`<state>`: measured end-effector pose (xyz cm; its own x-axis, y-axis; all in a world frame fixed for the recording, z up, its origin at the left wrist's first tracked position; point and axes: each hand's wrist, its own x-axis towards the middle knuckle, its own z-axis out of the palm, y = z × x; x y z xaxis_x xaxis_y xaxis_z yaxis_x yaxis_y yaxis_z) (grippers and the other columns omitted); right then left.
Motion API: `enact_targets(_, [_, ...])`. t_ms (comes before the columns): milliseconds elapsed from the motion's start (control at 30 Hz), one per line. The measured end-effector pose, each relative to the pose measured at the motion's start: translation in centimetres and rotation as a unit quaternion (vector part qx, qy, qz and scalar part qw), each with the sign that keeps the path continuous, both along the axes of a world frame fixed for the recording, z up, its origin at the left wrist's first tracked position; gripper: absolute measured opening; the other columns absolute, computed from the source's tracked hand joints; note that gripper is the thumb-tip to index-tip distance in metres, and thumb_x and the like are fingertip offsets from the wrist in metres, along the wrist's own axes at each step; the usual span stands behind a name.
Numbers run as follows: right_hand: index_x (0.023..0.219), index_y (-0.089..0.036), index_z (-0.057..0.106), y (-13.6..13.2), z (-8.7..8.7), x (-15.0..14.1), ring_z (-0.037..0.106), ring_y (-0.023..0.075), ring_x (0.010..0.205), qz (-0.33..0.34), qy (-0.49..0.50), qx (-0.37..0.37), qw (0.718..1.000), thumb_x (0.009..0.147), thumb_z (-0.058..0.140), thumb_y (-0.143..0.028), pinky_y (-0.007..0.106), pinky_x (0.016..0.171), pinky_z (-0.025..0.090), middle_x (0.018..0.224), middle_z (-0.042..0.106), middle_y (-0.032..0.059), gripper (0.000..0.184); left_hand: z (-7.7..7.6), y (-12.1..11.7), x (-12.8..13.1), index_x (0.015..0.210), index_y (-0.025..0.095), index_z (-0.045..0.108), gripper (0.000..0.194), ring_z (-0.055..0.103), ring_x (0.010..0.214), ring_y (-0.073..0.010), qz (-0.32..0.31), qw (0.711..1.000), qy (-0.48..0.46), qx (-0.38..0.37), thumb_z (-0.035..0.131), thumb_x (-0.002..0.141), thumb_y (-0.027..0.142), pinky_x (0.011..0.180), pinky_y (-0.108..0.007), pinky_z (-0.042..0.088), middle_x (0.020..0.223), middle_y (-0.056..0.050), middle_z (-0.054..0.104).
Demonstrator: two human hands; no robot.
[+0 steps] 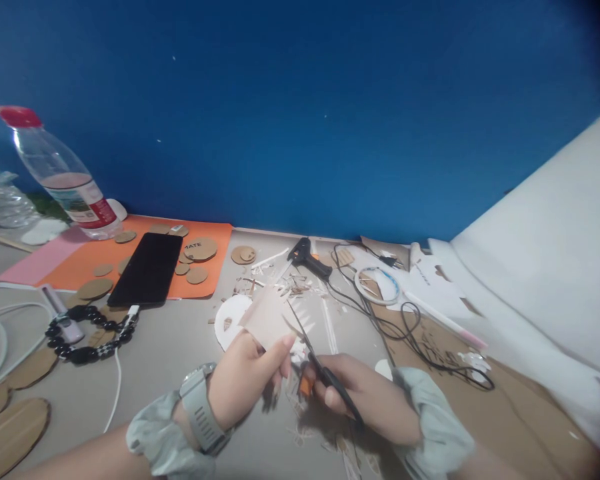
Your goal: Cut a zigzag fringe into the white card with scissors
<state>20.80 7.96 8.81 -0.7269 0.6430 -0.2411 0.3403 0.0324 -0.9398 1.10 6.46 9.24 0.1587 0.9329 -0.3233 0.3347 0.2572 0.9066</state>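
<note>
My left hand (pixel 250 373) pinches a pale, thin sheet of paper or card (pixel 267 313) near its lower edge; the far edge looks cut into points. In my right hand (pixel 357 393) is a pair of scissors (pixel 325 377) with dark handles and an orange part. Their blades are spread and reach up to the right side of the pale sheet. Beneath and left of the sheet lies a white disc (pixel 227 317) with a hole showing brown. Small paper and cardboard scraps (pixel 300 287) are scattered on the table around both hands.
A black glue gun (pixel 307 257) lies behind my hands, its cord trailing right over cardboard (pixel 480 400). At left are a phone (pixel 150 270), orange paper (pixel 220 267), cardboard discs (pixel 200 249), a beaded bracelet (pixel 83 357) and a bottle (pixel 70 180). A blue wall (pixel 300 120) stands behind.
</note>
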Motion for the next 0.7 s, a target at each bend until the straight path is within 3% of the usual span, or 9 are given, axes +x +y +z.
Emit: enact_targets(700, [0.074, -0.016, 0.050, -0.10, 0.01, -0.26, 0.037, 0.0124, 0.060, -0.021, -0.017, -0.010, 1.000, 0.081, 0.045, -0.067, 0.023, 0.055, 0.031, 0.065, 0.042, -0.0031, 0.052, 0.13, 0.39, -0.18, 0.043, 0.018, 0.051, 0.054, 0.048, 0.038, -0.0100, -0.001, 1.000, 0.001, -0.007, 0.041, 0.084, 0.052, 0.056, -0.024, 0.044, 0.037, 0.003, 0.048])
